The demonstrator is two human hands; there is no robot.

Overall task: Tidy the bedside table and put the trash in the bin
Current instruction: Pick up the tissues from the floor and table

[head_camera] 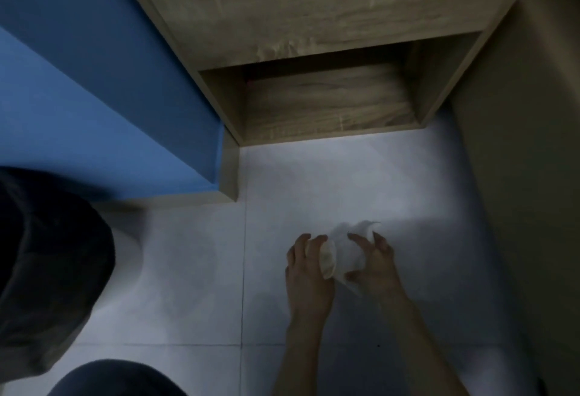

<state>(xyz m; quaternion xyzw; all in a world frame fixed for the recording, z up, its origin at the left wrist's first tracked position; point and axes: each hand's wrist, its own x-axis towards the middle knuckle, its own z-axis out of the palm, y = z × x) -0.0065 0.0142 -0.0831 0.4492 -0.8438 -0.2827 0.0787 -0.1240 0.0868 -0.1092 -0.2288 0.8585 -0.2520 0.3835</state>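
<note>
Over the white tiled floor, both my hands hold a bundle of trash. My left hand (306, 270) curls its fingers round a small pale cup-like piece (328, 259). My right hand (375, 265) grips a crumpled white tissue (348, 243) that sticks up between the hands. The wooden bedside table (314, 6) stands beyond them, seen from above, with its open lower shelf (326, 103) facing me. At the left edge is a bin with a dark bag liner (47, 254).
A blue bed (94, 81) with a wooden frame runs along the left of the table. A beige wall or cabinet side (527, 176) closes the right. My dark-clothed knee (116, 378) is at the bottom left. White floor tiles (329, 182) lie between me and the table.
</note>
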